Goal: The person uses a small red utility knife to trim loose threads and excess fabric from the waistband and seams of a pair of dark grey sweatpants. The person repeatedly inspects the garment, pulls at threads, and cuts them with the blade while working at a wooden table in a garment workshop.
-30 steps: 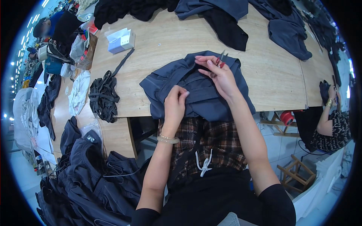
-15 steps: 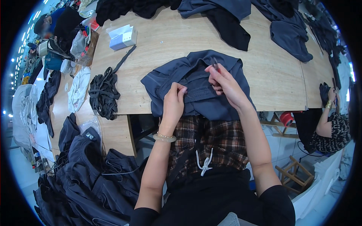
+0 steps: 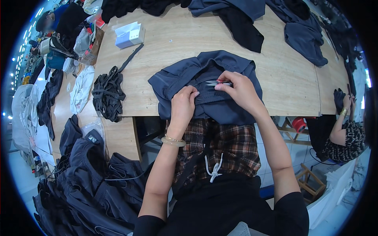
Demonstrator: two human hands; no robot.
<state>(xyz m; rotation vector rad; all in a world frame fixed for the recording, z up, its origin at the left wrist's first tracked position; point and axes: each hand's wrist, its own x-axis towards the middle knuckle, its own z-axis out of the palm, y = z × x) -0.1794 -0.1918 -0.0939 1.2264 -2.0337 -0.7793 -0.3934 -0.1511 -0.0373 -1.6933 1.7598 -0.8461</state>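
A dark blue-grey garment point(image 3: 232, 108) with a gathered elastic waistband lies bunched at the table's near edge, its opening facing up. My left hand point(image 3: 183, 103) pinches the waistband fabric between thumb and fingers. Close by on the right, my right hand point(image 3: 236, 87) is closed around a small pair of thread snips point(image 3: 213, 83) with silver blades and a bit of red. Their tips point left toward my left fingers, over the waistband. Any thread at the tips is too small to make out.
On the wooden table point(image 3: 169, 59), a coil of dark straps point(image 3: 108, 94) and a tissue box point(image 3: 130, 36) sit to the left. More dark garments point(image 3: 226, 11) lie along the far side. A garment heap point(image 3: 90, 185) is at lower left. Another person point(image 3: 342, 135) works at far right.
My right hand has come down slightly, and the snips have turned from pointing up to pointing left at the waistband. My left hand keeps its pinch on the garment.
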